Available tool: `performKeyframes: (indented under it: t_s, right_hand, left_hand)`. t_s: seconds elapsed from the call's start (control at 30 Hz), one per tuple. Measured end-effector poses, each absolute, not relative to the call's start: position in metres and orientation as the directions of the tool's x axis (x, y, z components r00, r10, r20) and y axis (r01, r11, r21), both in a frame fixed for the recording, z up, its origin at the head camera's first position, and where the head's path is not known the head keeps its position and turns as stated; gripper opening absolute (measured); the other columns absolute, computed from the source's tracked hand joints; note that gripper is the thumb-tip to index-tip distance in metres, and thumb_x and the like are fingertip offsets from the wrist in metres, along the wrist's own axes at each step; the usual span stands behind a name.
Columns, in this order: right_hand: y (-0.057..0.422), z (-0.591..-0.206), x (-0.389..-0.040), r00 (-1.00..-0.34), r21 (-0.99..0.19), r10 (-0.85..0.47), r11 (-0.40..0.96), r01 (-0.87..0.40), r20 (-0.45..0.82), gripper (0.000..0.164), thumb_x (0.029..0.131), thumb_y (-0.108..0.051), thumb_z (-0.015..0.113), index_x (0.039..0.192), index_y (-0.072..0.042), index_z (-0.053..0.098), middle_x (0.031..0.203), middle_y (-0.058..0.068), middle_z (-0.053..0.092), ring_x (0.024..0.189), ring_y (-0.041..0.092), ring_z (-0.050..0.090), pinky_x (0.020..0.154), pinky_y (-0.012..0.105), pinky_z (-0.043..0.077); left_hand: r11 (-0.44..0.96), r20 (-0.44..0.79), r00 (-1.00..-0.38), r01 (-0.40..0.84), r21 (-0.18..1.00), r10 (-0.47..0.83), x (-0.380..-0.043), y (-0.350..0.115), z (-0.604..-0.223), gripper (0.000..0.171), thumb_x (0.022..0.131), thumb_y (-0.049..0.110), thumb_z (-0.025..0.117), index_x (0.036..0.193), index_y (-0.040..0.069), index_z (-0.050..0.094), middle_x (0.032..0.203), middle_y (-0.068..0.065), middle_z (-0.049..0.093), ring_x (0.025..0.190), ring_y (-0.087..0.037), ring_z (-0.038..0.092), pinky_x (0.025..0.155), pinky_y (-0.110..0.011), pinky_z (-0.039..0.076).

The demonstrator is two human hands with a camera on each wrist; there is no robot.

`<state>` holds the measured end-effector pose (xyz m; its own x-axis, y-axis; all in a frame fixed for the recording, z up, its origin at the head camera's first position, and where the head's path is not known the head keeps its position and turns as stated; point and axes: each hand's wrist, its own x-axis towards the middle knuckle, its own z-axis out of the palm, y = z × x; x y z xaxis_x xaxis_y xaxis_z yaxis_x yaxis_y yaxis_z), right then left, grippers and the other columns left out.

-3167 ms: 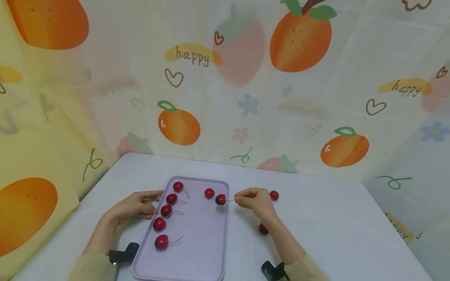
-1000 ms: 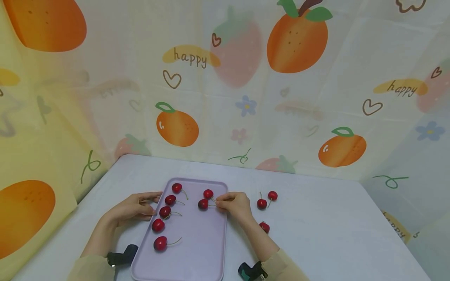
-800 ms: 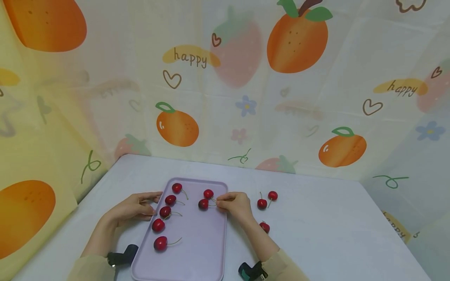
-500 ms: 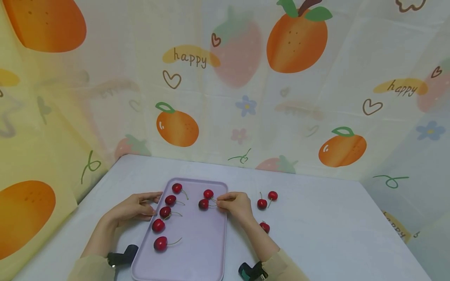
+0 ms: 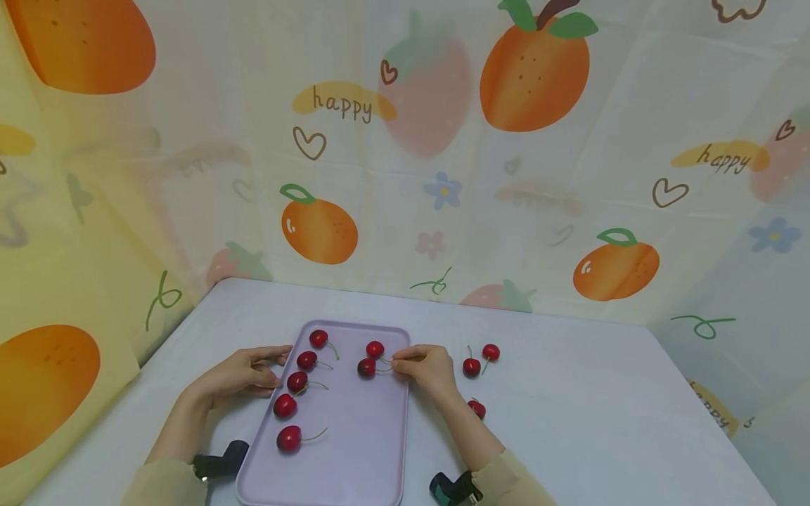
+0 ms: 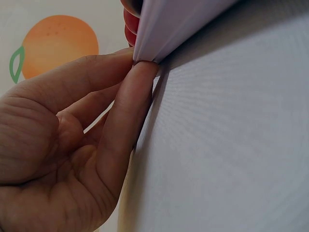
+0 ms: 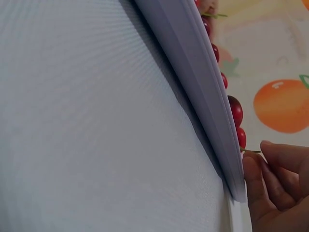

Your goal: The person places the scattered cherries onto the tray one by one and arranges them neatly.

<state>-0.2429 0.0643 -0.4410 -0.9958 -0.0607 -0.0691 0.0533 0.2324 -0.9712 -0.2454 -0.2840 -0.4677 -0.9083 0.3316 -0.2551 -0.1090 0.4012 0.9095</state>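
Note:
A lilac tray (image 5: 342, 464) lies on the table. My left hand (image 5: 237, 372) rests its thumb and index finger against the left rim; the left wrist view shows the thumb (image 6: 126, 111) against the outer wall. Two cherries sit near the tray's far right corner, a back one (image 5: 375, 349) and a darker front one (image 5: 366, 367). My right hand (image 5: 427, 369) reaches over the right rim, fingertips at the ends of their stems. In the right wrist view thumb and index finger stand slightly parted around a thin green stem (image 7: 251, 151).
Several cherries with stems form a column along the tray's left side, the nearest cherry (image 5: 289, 438) set a little apart. Right of the tray, two cherries (image 5: 471, 367) lie together; another cherry (image 5: 477, 409) is partly behind the right forearm. A fruit-printed cloth (image 5: 436, 232) hangs behind the table.
My right hand has moved left with the darker cherry, which came to lie beside the back one; most recently the fingertips drew slightly back right. The left hand stays at the rim.

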Motion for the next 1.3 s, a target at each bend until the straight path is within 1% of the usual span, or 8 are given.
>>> performKeyframes:
  t_s: [0.1,0.17,0.27,0.43,0.63,0.97,1.13,1.3]
  right_hand:
    - [0.066,-0.454,-0.251,-0.996,-0.975,-0.059,0.218,0.051,-0.065,0.021,0.073,-0.007,0.076,0.091,0.002,0.073,0.090,0.019,0.072,0.069,0.007,0.067,0.070,0.030,0.059]
    - [0.067,-0.456,-0.252,-0.997,-0.976,-0.056,0.215,0.048,-0.061,0.022,0.072,-0.008,0.077,0.091,0.002,0.073,0.090,0.018,0.072,0.068,0.007,0.068,0.070,0.029,0.059]
    - [0.068,-0.456,-0.253,-0.997,-0.977,-0.053,0.210,0.046,-0.058,0.023,0.072,-0.008,0.077,0.091,0.002,0.072,0.090,0.019,0.072,0.068,0.007,0.068,0.070,0.029,0.059]
    - [0.068,-0.453,-0.253,-0.997,-0.970,-0.036,0.238,0.056,-0.066,0.022,0.072,-0.012,0.078,0.091,-0.001,0.073,0.089,0.014,0.073,0.069,0.008,0.069,0.070,0.028,0.059]
    - [0.070,-0.450,-0.252,-0.996,-0.967,-0.034,0.245,0.066,-0.077,0.021,0.074,-0.014,0.077,0.092,-0.004,0.074,0.092,0.012,0.073,0.071,0.009,0.069,0.071,0.028,0.059]
    - [0.078,-0.445,-0.251,-0.997,-0.980,-0.046,0.194,0.050,-0.059,0.022,0.074,-0.013,0.077,0.092,-0.002,0.073,0.091,0.012,0.073,0.072,0.011,0.070,0.071,0.029,0.059]
    - [0.087,-0.441,-0.251,-0.998,-0.985,-0.047,0.167,0.044,-0.052,0.024,0.074,-0.010,0.076,0.094,0.001,0.072,0.091,0.014,0.073,0.072,0.011,0.069,0.071,0.030,0.059]
    - [0.099,-0.436,-0.249,-0.997,-0.984,-0.037,0.165,0.065,-0.072,0.024,0.074,-0.012,0.076,0.095,-0.001,0.072,0.092,0.011,0.073,0.076,0.013,0.070,0.073,0.029,0.059]
  left_hand:
    - [0.393,-0.253,-0.908,-0.109,0.913,0.335,-0.245,-0.284,-0.468,0.068,0.082,0.014,0.065,0.143,0.009,0.035,0.129,-0.020,0.045,0.085,-0.015,0.062,0.075,-0.028,0.058]
    - [0.387,-0.248,-0.906,-0.105,0.916,0.343,-0.246,-0.284,-0.468,0.068,0.083,0.014,0.064,0.144,0.009,0.035,0.129,-0.021,0.045,0.085,-0.015,0.061,0.075,-0.028,0.058]
    - [0.380,-0.247,-0.904,-0.104,0.919,0.350,-0.246,-0.285,-0.469,0.068,0.083,0.013,0.064,0.144,0.008,0.034,0.130,-0.021,0.044,0.085,-0.014,0.061,0.076,-0.028,0.058]
    - [0.379,-0.244,-0.904,-0.101,0.920,0.351,-0.246,-0.285,-0.469,0.068,0.083,0.013,0.064,0.144,0.008,0.034,0.130,-0.021,0.044,0.085,-0.014,0.061,0.076,-0.028,0.058]
    - [0.384,-0.244,-0.905,-0.099,0.918,0.350,-0.245,-0.284,-0.468,0.068,0.084,0.013,0.064,0.144,0.008,0.034,0.130,-0.021,0.044,0.086,-0.014,0.061,0.076,-0.027,0.058]
    - [0.381,-0.244,-0.903,-0.100,0.919,0.352,-0.244,-0.284,-0.467,0.068,0.083,0.013,0.064,0.144,0.007,0.033,0.130,-0.021,0.044,0.087,-0.014,0.061,0.076,-0.027,0.058]
    - [0.377,-0.247,-0.902,-0.104,0.920,0.353,-0.244,-0.284,-0.466,0.068,0.083,0.013,0.064,0.144,0.008,0.034,0.129,-0.020,0.044,0.086,-0.014,0.061,0.076,-0.027,0.058]
    - [0.371,-0.240,-0.901,-0.097,0.924,0.362,-0.244,-0.285,-0.466,0.068,0.083,0.013,0.064,0.144,0.007,0.033,0.130,-0.022,0.043,0.085,-0.013,0.061,0.076,-0.027,0.058]
